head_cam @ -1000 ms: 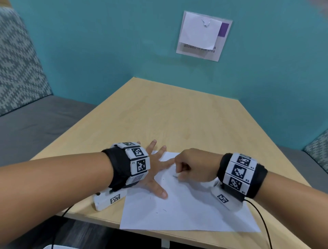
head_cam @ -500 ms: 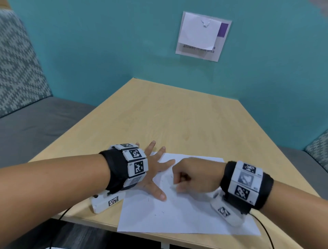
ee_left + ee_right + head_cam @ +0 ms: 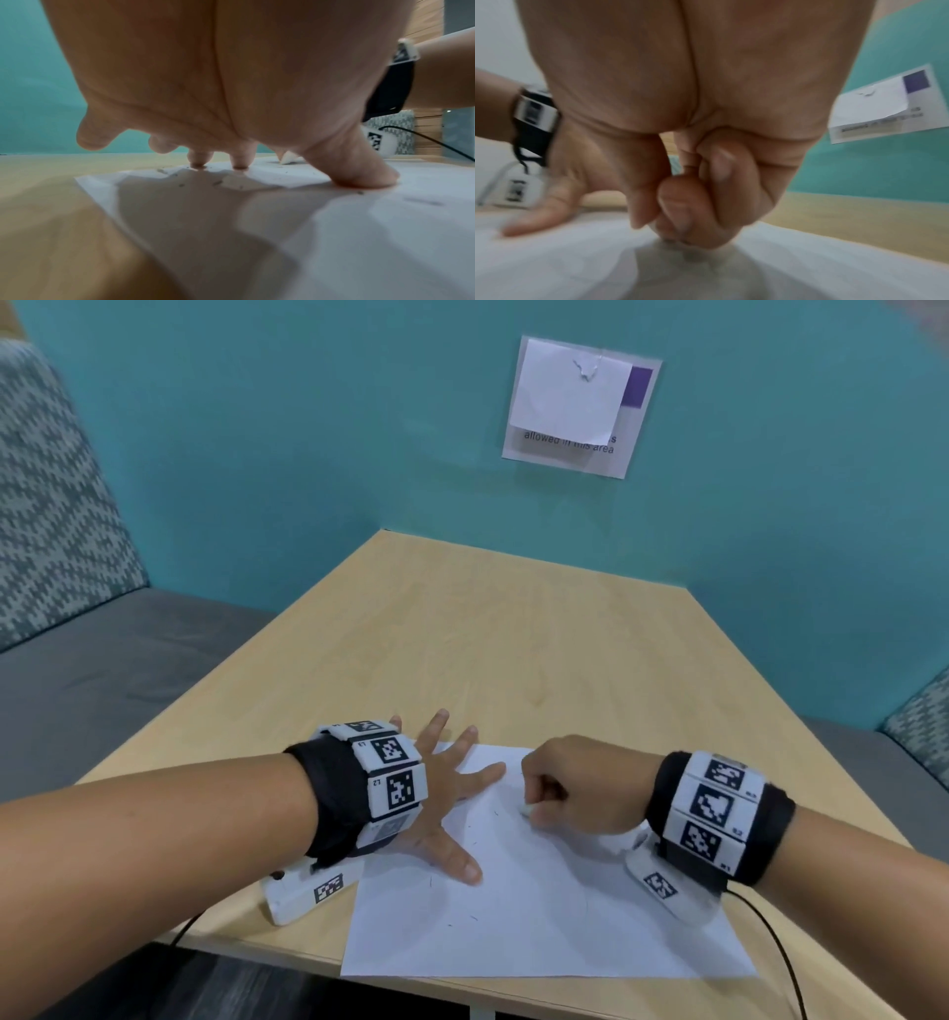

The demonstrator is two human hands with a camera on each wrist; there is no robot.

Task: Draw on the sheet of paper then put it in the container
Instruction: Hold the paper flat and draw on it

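The white rectangular sheet of paper [image 3: 539, 906] lies flat at the near edge of the pale wooden table [image 3: 488, 649], bearing only a few faint specks. The left hand [image 3: 447, 798] presses it with spread, straight fingers. The right hand [image 3: 575, 788] pinches a small white eraser-like piece [image 3: 526, 810] against it. The drawing looks barely begun; no container is in view.

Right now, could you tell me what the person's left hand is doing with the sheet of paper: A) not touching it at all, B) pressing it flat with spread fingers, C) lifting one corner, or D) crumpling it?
B: the left hand lies on the sheet of paper with fingers spread, fingertips pressed down on it.
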